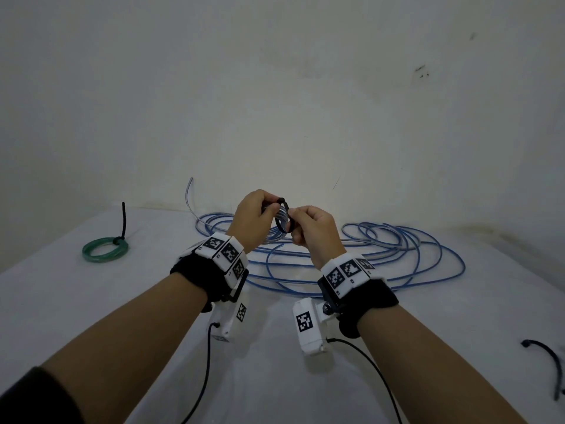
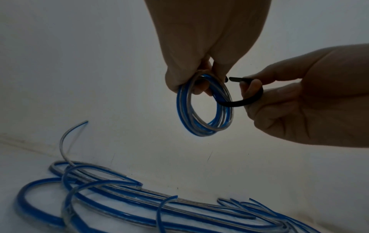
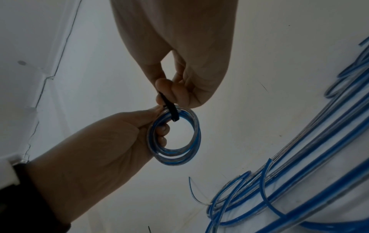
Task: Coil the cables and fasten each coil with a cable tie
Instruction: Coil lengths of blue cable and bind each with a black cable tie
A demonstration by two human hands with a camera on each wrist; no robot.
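White table (image 1: pixel 91 316) against a plain white wall (image 1: pixel 275 71), dim light. Count: one small blue-and-clear cable coil (image 2: pixel 203 108) in hand, one black cable tie (image 2: pixel 242 100) being worked on it, one loose tangle of the same blue cable (image 1: pixel 382 249) on the table under and beyond both hands (strand count not readable), one green coil (image 1: pixel 105 249) already tied, well off to the outside of the left hand, its black tie tail sticking straight up, and one spare black tie (image 1: pixel 547 362) lying curved on the table, well out past the right forearm. Both forearms reach forward and converge, hands raised off the table and nearly touching, each wrist wearing a marker band and camera. Left hand (image 1: pixel 253 221): fingers curled through the coil's hole with the thumb on its upper rim, gripping it; the coil hangs below the fingers, standing roughly upright, ring opening facing sideways across toward the right hand. Right hand (image 1: pixel 312 228): thumb and forefinger pinching the tie, other fingers curled in. The tie passes through the coil's hole and bends in an open C around the bundle on the right-hand side; long axis runs roughly hand to hand. In the left wrist view its free tip points at the head end held at the left thumb, a small gap between them, loop not closed.
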